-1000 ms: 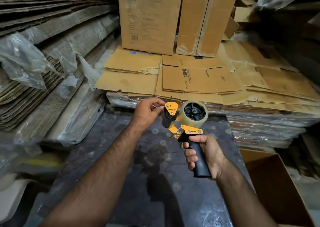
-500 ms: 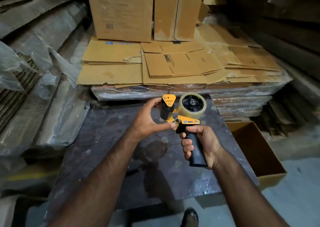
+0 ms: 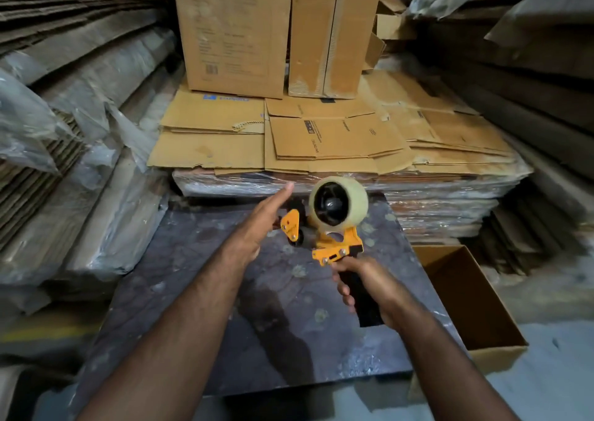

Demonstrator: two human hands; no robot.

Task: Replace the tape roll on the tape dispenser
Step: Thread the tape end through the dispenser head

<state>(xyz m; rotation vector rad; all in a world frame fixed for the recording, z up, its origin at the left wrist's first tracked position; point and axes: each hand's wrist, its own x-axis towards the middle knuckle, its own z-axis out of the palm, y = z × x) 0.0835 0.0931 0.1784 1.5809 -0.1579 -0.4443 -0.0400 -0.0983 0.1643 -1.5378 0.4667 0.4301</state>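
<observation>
An orange and black tape dispenser (image 3: pixel 334 250) is held upright over a dark table (image 3: pixel 199 292). A pale, clear tape roll (image 3: pixel 353 202) sits on its black hub. My right hand (image 3: pixel 369 289) is wrapped around the black pistol handle. My left hand (image 3: pixel 260 224) hovers just left of the dispenser's orange front plate and black roller, palm flat, fingers stretched out toward the far side. It holds nothing, and whether it touches the roller is hidden.
Flattened cardboard sheets (image 3: pixel 321 137) lie stacked on a wrapped pallet behind the table, with upright cartons (image 3: pixel 234 31) on top. Plastic-wrapped cardboard bundles (image 3: pixel 80 163) slope along the left. An open cardboard box (image 3: pixel 475 321) sits on the floor at the right.
My left hand let go of the dispenser's front end and opened flat. The dispenser tilted so the roll stands higher above the handle.
</observation>
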